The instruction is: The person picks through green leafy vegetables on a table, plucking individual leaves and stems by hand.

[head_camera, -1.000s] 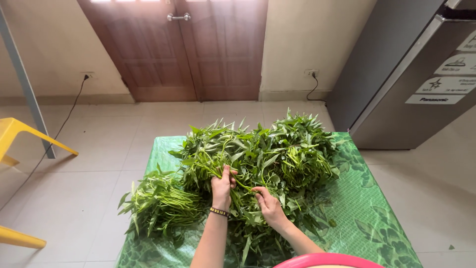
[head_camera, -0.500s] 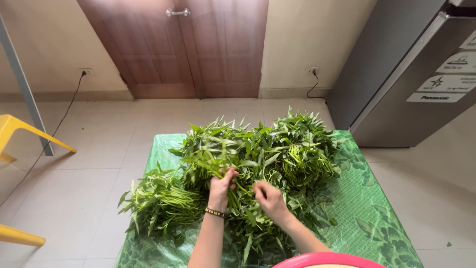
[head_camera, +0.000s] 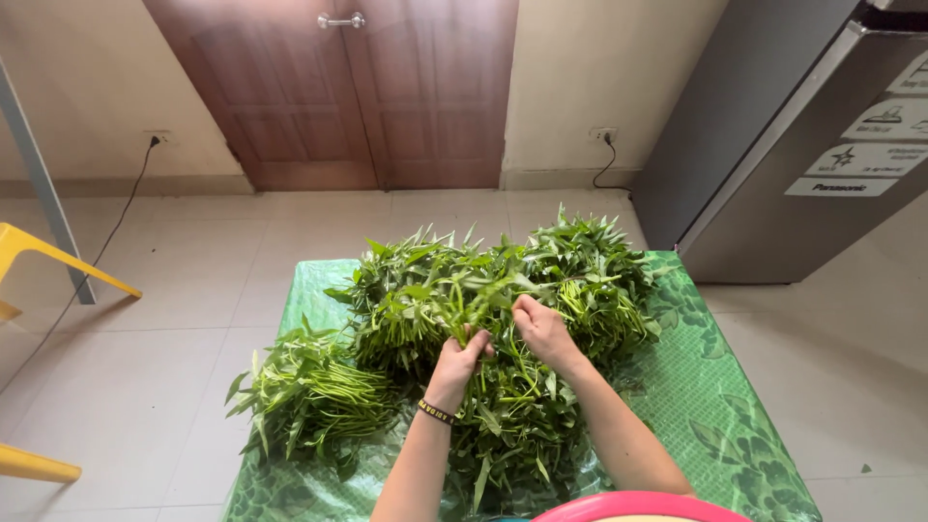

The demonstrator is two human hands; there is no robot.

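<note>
Both hands grip one stem atop the big pile of leafy greens (head_camera: 503, 290): left hand (head_camera: 462, 356), right hand (head_camera: 541, 327). A smaller sorted bunch (head_camera: 309, 396) lies at eight o'clock; most greens look unsorted.

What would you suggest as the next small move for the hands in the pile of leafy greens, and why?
Probably draw the hands apart to snap or strip the stem: left hand and right hand both pinch one stalk above the big pile of leafy greens on the green mat.
</note>
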